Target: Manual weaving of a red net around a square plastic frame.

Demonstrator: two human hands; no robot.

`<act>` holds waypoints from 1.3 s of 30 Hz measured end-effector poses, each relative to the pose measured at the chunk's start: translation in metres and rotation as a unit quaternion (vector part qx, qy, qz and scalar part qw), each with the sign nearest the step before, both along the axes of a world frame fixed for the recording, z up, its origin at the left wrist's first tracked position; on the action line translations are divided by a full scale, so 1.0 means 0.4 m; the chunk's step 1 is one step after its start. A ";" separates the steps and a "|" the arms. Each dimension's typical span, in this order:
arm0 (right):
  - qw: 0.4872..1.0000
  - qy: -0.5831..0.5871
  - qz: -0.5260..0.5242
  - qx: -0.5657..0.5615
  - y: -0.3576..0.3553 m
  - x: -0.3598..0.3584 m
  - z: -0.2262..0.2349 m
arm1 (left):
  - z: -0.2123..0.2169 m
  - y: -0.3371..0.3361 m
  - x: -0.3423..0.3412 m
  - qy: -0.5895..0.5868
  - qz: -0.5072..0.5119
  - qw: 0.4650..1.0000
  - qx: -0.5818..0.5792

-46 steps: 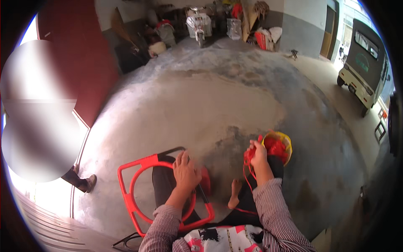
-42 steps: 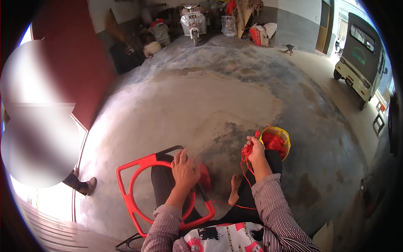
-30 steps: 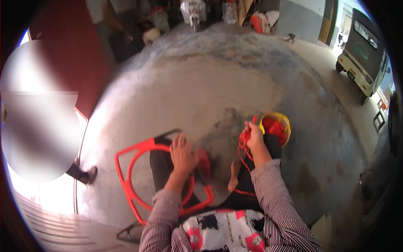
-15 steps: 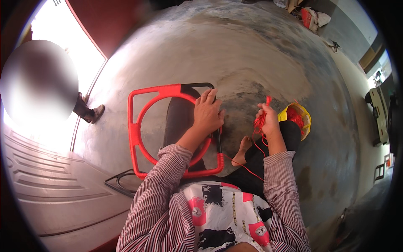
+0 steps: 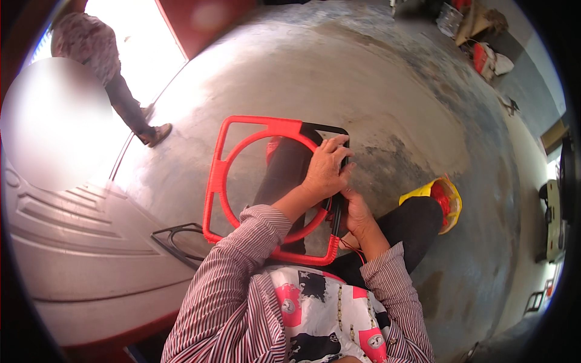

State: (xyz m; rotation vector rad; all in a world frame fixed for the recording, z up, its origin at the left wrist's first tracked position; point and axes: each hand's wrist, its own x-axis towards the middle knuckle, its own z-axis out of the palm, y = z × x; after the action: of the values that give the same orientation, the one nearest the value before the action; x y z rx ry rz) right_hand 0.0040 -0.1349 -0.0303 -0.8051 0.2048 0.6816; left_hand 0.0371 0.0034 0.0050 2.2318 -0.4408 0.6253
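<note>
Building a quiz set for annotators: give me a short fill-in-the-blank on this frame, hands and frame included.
1. The left hand grips the frame on its ____ side.
2. Most of the frame is wrapped in ____ cord.
3. The right hand sits just ____ the left hand in the picture.
4. The yellow-rimmed spool lies on the ____.

Missing words: right; red; below; floor

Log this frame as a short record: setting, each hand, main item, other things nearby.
setting: concrete floor, person seated, frame across the lap
left hand: gripping the frame's right side, on its black unwrapped part
right hand: below the left, at the same side; fingers hidden
main item: square frame with inner ring, mostly wrapped in red cord
nearby: yellow-and-red spool at right; another person's legs upper left
</note>
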 end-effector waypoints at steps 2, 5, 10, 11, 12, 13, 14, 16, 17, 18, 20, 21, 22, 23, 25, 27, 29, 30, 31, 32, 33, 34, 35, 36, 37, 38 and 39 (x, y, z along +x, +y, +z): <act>0.998 0.017 0.048 0.032 -0.003 0.008 -0.012 | 0.019 -0.002 -0.003 0.034 -0.017 0.996 -0.086; 0.994 -0.070 0.068 -0.043 0.047 0.004 -0.006 | 0.025 0.033 -0.020 0.020 0.008 0.989 -0.143; 0.996 -0.026 0.078 0.017 0.043 0.038 -0.125 | 0.082 0.057 -0.108 0.134 0.029 0.973 -0.188; 0.992 -0.015 0.123 0.021 0.041 0.031 -0.082 | 0.110 0.080 -0.155 0.142 0.052 0.973 -0.177; 0.995 -0.034 0.096 -0.013 0.074 -0.020 0.035 | 0.137 0.097 -0.207 0.094 0.073 0.981 -0.153; 0.989 -0.037 0.122 0.081 0.058 0.003 0.003 | 0.177 0.101 -0.247 0.045 0.077 0.988 -0.125; 0.984 -0.027 0.133 0.114 0.055 0.001 0.010 | 0.200 0.116 -0.294 0.000 0.118 0.991 -0.064; 0.985 -0.045 0.124 0.109 0.043 0.012 -0.010 | 0.271 0.130 -0.406 -0.048 0.192 0.979 -0.040; 0.985 -0.044 0.118 0.114 0.050 0.013 -0.019 | 0.300 0.139 -0.469 -0.080 0.240 0.967 -0.011; 0.984 -0.049 0.131 0.112 0.051 0.014 -0.021 | 0.324 0.144 -0.525 -0.089 0.260 0.962 -0.001; 0.980 -0.055 0.143 0.127 0.050 0.030 -0.037 | 0.369 0.147 -0.627 -0.167 0.352 0.919 0.065; 0.978 -0.054 0.143 0.143 0.050 0.035 -0.051 | 0.386 0.141 -0.673 -0.202 0.381 0.896 0.102; 0.975 -0.056 0.148 0.154 0.053 0.025 -0.036 | 0.406 0.131 -0.718 -0.224 0.400 0.880 0.125; 0.972 -0.066 0.156 0.163 0.056 0.040 -0.060 | 0.426 0.123 -0.762 -0.246 0.416 0.863 0.148; 0.978 -0.071 0.135 0.143 0.057 0.046 -0.064 | 0.468 0.122 -0.845 -0.284 0.446 0.815 0.239; 0.977 -0.063 0.133 0.156 0.061 0.057 -0.085 | 0.517 0.127 -0.927 -0.303 0.497 0.736 0.347; 0.977 -0.055 0.130 0.162 0.058 0.066 -0.098 | 0.548 0.183 -0.995 -0.330 0.547 0.681 0.358; 0.977 -0.057 0.132 0.155 0.056 0.067 -0.098 | 0.550 0.234 -1.023 -0.366 0.567 0.654 0.342; 0.978 -0.058 0.137 0.148 0.063 0.069 -0.101 | 0.572 0.276 -1.067 -0.350 0.597 0.626 0.360; 0.979 -0.064 0.133 0.140 0.066 0.075 -0.108 | 0.598 0.320 -1.119 -0.332 0.626 0.597 0.376; 0.983 -0.079 0.123 0.112 0.060 0.075 -0.105 | 0.619 0.377 -1.171 -0.315 0.659 0.557 0.396; 0.982 -0.086 0.124 0.110 0.057 0.063 -0.089 | 0.636 0.427 -1.232 -0.294 0.692 0.511 0.417; 0.982 -0.094 0.123 0.105 0.050 0.048 -0.069 | 0.647 0.481 -1.292 -0.256 0.743 0.463 0.410; 0.981 -0.093 0.127 0.115 0.051 0.045 -0.067 | 0.672 0.513 -1.354 -0.216 0.788 0.408 0.406; 0.980 -0.095 0.125 0.123 0.047 0.044 -0.065 | 0.699 0.542 -1.412 -0.197 0.802 0.370 0.425; 0.983 -0.057 0.122 0.123 0.050 0.056 -0.078 | 0.729 0.559 -1.476 -0.178 0.815 0.326 0.446; 0.983 -0.058 0.123 0.125 0.053 0.051 -0.073 | 0.747 0.579 -1.531 -0.179 0.815 0.324 0.446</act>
State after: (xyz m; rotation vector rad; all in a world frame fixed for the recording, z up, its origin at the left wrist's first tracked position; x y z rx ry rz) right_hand 0.0245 -0.1136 -0.0594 -0.6309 -0.0874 0.8708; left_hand -0.5755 0.2351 0.3037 2.6531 2.3078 2.2637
